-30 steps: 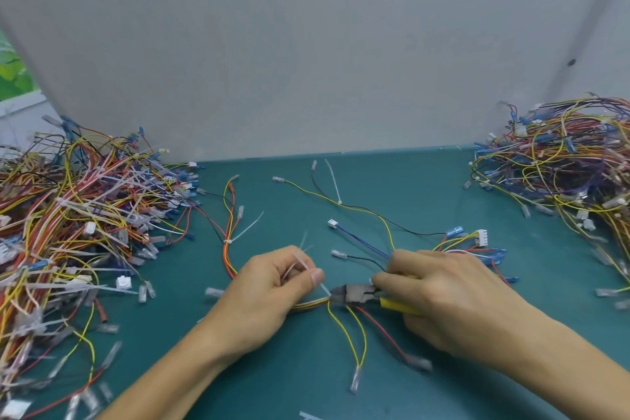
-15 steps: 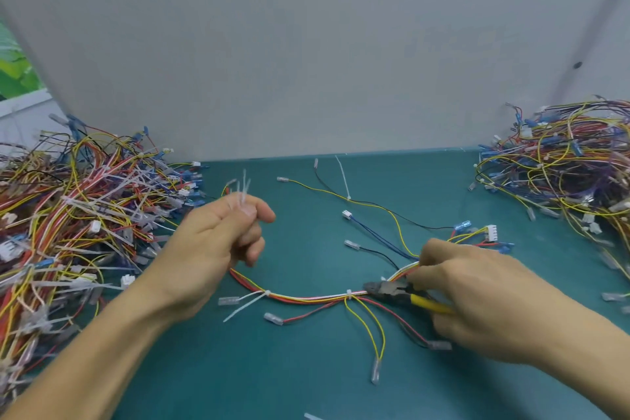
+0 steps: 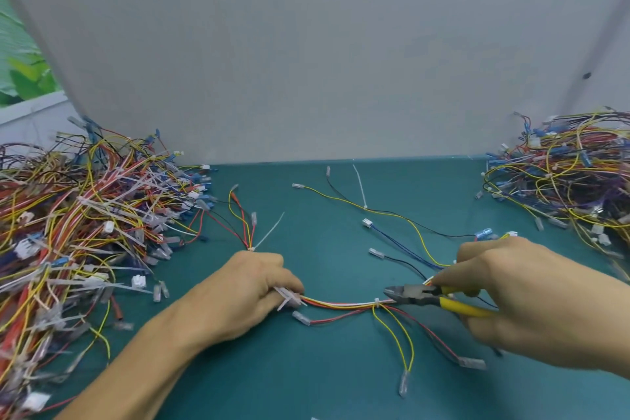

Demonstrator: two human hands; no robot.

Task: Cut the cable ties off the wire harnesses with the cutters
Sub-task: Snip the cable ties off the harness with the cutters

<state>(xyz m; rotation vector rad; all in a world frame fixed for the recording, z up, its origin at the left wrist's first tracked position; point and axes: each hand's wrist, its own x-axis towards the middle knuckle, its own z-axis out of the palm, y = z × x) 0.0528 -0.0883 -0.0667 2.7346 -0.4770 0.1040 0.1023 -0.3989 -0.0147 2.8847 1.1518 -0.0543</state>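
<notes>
Teal bench (image 3: 324, 368), left hand (image 3: 252, 293) gripping harness (image 3: 341, 304) — cutters (image 3: 419, 293) (yellow-handled) beside tie (image 3: 377, 301)

Workshop bench: teal mat (image 3: 306, 368), heaped wire harnesses (image 3: 85, 215) either side, grey partition (image 3: 306, 61)

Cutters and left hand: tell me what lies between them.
Head view: the bundled wire harness spans the gap, a white cable tie on it beside the cutters' nose.

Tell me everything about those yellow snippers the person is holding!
The cutters have a grey metal head and yellow coated handles. The right hand grips the handles, holding them nearly level over the teal table, pointed tip aimed left, jaws nearly closed, just beside a white cable tie on the wire harness.
</notes>
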